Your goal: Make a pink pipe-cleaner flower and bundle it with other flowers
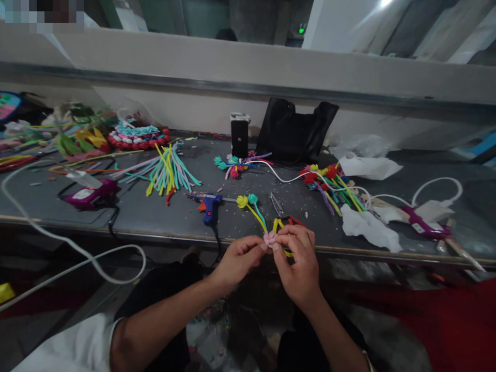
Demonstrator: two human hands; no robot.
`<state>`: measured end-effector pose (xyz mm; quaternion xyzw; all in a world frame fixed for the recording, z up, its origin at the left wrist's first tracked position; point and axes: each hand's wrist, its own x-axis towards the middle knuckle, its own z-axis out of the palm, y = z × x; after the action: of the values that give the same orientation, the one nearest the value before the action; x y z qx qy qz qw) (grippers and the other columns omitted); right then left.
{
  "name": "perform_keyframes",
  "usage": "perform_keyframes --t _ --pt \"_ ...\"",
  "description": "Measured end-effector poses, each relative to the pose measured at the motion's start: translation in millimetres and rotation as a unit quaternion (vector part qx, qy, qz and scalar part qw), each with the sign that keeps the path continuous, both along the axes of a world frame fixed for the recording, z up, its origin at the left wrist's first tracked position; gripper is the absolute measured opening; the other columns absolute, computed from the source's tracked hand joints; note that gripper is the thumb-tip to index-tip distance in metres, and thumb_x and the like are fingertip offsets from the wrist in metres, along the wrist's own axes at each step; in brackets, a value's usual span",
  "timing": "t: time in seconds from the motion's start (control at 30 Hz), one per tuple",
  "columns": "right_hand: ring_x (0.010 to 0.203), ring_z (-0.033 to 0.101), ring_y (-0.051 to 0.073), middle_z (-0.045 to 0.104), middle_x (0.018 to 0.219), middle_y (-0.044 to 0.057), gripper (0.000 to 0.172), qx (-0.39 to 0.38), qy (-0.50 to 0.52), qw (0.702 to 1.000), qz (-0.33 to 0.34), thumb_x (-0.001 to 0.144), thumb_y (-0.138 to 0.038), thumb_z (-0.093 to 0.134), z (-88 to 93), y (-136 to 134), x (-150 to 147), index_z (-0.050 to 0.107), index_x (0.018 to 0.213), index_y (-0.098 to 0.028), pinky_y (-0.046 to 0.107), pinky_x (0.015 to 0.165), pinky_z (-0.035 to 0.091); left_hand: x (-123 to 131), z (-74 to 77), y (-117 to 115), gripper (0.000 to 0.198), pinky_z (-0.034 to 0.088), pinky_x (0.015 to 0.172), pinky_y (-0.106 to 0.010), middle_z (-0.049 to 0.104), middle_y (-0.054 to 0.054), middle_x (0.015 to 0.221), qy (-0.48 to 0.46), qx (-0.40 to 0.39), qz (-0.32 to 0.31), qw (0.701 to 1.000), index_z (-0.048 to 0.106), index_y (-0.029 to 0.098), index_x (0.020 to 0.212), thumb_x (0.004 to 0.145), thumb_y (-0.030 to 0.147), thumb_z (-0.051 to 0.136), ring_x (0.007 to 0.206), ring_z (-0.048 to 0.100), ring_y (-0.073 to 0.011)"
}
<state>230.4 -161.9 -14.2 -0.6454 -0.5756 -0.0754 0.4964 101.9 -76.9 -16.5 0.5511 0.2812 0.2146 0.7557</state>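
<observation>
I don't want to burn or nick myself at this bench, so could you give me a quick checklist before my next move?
1. Pink piece steadied: ok, pinched between the fingertips of the left hand and right hand.
2. Blue glue gun pointing away from the hands: ok, it lies on the table with its tip toward the left.
3. Glue gun cool: cannot tell.
4. Red-handled tool well clear of the fingers: not ok, it lies just beyond the right hand, its handles close to it.
5. Yellow flower and teal flower joined to the pink piece: cannot tell, fingers crowd that spot.
</observation>
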Motion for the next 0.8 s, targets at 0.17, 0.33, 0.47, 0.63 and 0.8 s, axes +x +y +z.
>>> perform_keyframes --t 0.17,0.33,0.47,0.63,0.8 --pt "0.098 0.054 0.02 0.061 0.095 0.004 0.012 0.008 0.04 0.999 0.012 0.091 -0.019 0.053 2.1 -2.1 -0.6 0.065 0.091 -0.022 0.04 0.087 0.045 -0.8 3.2 2.9 0.034 0.013 0.042 -0.021 0.03 0.009 0.05 -0.004 -0.02 0.0 1.0 0.065 0.014 0.081 0.08 0.047 0.066 0.045 0.022 -0.0052" --pt "0.098 0.057 0.02 0.063 0.098 0.005 0.014 0.024 0.065 0.998 0.0 0.092 -0.02 0.052 4.0 -5.5 2.1 0.065 0.097 -0.022 0.039 0.086 0.046 -3.1 2.4 5.7 0.031 0.009 0.042 -0.022 0.027 0.009 0.047 -0.022 -0.068 -0.017 0.997 0.064 0.013 0.079 0.083 0.044 0.063 0.043 0.016 -0.005" --pt "0.097 0.058 0.021 0.064 0.096 0.005 0.009 0.022 0.05 0.999 0.0 0.089 -0.022 0.058 4.0 -6.1 4.2 0.064 0.096 -0.022 0.04 0.086 0.047 -4.1 1.5 8.0 0.03 0.008 0.042 -0.022 0.024 0.01 0.048 -0.041 -0.097 -0.026 0.994 0.063 0.014 0.079 0.085 0.043 0.06 0.043 0.012 -0.0047" --pt "0.095 0.058 0.02 0.064 0.094 0.005 0.01 0.032 0.018 0.999 0.008 0.087 -0.019 0.061 5.9 -4.3 2.9 0.064 0.096 -0.022 0.038 0.084 0.048 -4.9 1.1 9.7 0.03 0.009 0.042 -0.022 0.025 0.009 0.049 -0.056 -0.118 -0.048 0.99 0.063 0.014 0.079 0.086 0.042 0.058 0.043 0.012 -0.0048" --pt "0.094 0.058 0.021 0.065 0.093 0.005 0.015 0.045 -0.007 0.999 0.016 0.084 -0.017 0.065 6.1 -1.1 -0.1 0.064 0.098 -0.022 0.04 0.084 0.048 -4.0 0.6 8.2 0.028 0.009 0.043 -0.024 0.033 0.008 0.051 -0.063 -0.119 -0.064 0.989 0.063 0.013 0.078 0.086 0.04 0.058 0.043 0.017 -0.0048"
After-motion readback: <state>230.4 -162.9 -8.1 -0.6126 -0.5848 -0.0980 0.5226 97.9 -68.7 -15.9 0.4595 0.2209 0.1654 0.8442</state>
